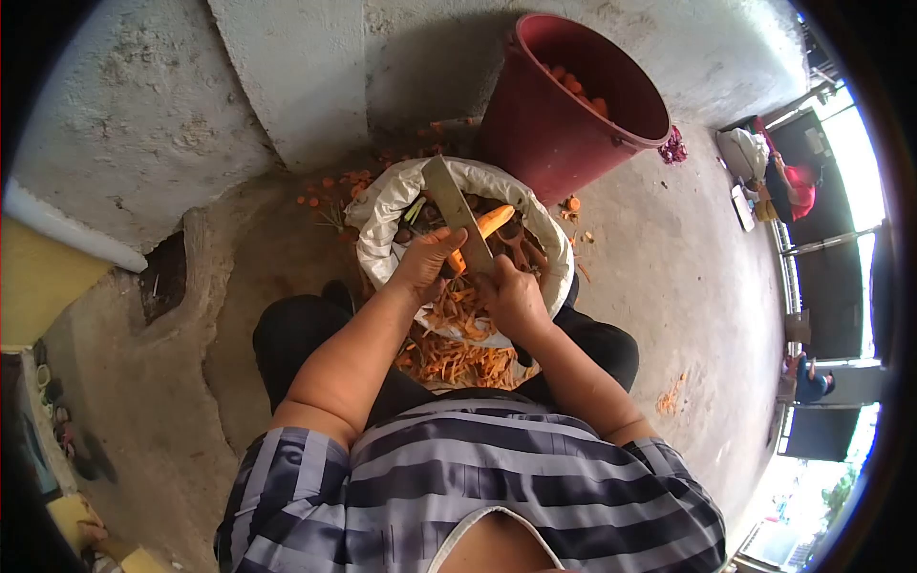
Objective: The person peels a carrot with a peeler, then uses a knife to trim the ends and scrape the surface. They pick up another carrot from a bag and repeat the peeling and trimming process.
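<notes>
Over an open white sack [384, 205], my left hand [427, 260] is closed around an orange carrot [494, 221], whose far end points up and right. My right hand [515, 298] grips the near end of a long, wide knife [457, 212]. The blade crosses over the carrot and points up and left. Inside the sack lie orange peelings [457, 310] and some dark scraps. More peelings [458, 361] are piled on the near side, by my legs.
A tall red bucket [564, 124] with orange pieces [573, 84] inside stands behind the sack, near the wall [430, 57]. Carrot slices [328, 182] are scattered on the floor. Two people [800, 191] are far off at the right.
</notes>
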A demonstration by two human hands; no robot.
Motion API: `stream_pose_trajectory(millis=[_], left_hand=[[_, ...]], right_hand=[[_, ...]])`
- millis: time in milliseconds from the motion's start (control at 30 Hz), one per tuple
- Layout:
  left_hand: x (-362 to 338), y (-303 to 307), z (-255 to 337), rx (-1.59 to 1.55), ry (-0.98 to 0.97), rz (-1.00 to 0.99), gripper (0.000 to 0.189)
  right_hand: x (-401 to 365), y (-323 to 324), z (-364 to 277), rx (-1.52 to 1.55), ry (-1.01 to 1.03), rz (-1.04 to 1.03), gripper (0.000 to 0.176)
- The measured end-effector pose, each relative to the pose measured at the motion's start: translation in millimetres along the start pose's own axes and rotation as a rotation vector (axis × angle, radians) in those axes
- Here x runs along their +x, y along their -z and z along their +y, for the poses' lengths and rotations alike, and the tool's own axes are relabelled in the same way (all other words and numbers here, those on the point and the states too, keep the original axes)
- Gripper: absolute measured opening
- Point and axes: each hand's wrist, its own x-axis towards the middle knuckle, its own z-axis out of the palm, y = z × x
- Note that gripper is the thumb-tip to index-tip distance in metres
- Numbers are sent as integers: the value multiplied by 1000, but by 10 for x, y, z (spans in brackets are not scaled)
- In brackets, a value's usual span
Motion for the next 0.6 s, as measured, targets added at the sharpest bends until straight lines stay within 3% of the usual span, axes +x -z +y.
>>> stream_pose_trajectory(millis=[167, 467, 600], left_hand=[[16, 37, -14, 105, -15, 8, 52], [8, 38, -110, 173, -104, 58, 56], [15, 61, -171, 252, -141, 103, 53]], right_hand=[[-46, -40, 27, -66, 62, -3, 20], [-42, -260, 20, -285, -116, -101, 26], [-33, -338, 93, -273, -86, -108, 25]])
